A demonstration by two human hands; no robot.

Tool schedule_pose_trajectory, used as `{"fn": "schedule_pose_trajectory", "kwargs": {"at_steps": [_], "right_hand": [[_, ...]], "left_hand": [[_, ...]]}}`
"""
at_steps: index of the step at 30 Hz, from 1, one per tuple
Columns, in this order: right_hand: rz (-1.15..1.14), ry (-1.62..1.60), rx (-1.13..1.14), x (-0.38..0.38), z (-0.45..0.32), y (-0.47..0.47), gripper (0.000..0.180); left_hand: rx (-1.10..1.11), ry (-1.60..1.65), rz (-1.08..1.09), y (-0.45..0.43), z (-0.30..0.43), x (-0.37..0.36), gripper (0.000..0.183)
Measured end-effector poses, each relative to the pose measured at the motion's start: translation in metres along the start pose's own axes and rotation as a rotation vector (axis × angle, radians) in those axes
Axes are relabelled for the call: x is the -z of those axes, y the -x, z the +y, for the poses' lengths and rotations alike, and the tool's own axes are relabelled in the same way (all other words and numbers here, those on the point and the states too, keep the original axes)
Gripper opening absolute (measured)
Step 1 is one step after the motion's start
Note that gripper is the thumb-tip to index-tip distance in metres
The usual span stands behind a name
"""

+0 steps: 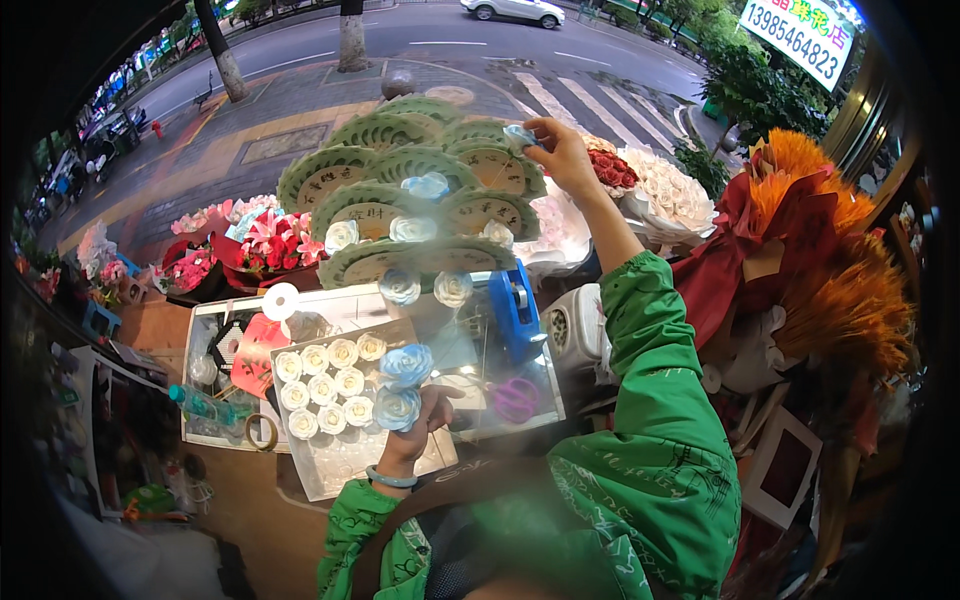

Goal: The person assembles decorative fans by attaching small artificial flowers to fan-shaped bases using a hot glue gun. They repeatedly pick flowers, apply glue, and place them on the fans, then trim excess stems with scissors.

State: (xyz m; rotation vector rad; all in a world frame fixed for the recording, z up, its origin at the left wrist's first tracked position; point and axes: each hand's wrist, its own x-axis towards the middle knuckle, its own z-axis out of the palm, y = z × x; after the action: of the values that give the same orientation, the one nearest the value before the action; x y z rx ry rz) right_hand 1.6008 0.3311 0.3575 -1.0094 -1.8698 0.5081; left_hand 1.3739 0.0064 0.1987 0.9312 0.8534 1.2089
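In my left hand [420, 429] are two pale blue artificial roses [406, 365], one above the other, held over a clear-topped box. My right hand [559, 154] is stretched far forward, its fingers pinching another pale blue rose [519, 137] at the upper right of a tiered stand of green scalloped fans [361, 164] that bear writing. White and pale blue roses sit among the fans, among them a blue rose [426, 185] in the middle and a white rose [343, 235] at left. Below my left hand's roses lies a tilted tray [330, 469] with several rows of cream roses [322, 389].
The tray rests partly on a glass-topped case [551, 390]. On it are a blue tape dispenser [513, 311], purple scissors [515, 400], a tape roll [261, 433] and a teal-capped bottle [210, 407]. Red bouquets [277, 247] stand left, orange dried plumes [847, 307] right.
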Motion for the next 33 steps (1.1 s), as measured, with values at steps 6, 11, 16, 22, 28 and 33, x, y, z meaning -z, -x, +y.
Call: {"fn": "schedule_pose_trajectory", "kwargs": {"at_steps": [6, 11, 16, 22, 28, 33], "right_hand": [[-0.092, 0.137, 0.051, -0.002, 0.004, -0.004, 0.035], [-0.145, 0.142, -0.014, -0.016, 0.004, 0.009, 0.038], [-0.190, 0.200, 0.002, -0.028, 0.017, 0.012, 0.045], [-0.195, 0.217, 0.024, -0.042, 0.028, 0.020, 0.058], [-0.233, 0.095, -0.063, -0.035, 0.026, 0.014, 0.053], [-0.208, 0.074, -0.016, -0.025, 0.025, 0.013, 0.043]], "left_hand": [[0.005, -0.019, 0.023, 0.002, -0.001, 0.000, 0.047], [0.004, -0.014, 0.010, 0.001, -0.002, -0.002, 0.047], [0.004, -0.015, -0.005, -0.001, -0.002, -0.003, 0.048], [-0.010, -0.033, 0.000, 0.000, -0.001, -0.001, 0.049], [-0.019, -0.041, 0.026, 0.003, -0.003, 0.002, 0.049], [-0.007, -0.028, 0.006, 0.001, -0.001, 0.000, 0.049]]}}
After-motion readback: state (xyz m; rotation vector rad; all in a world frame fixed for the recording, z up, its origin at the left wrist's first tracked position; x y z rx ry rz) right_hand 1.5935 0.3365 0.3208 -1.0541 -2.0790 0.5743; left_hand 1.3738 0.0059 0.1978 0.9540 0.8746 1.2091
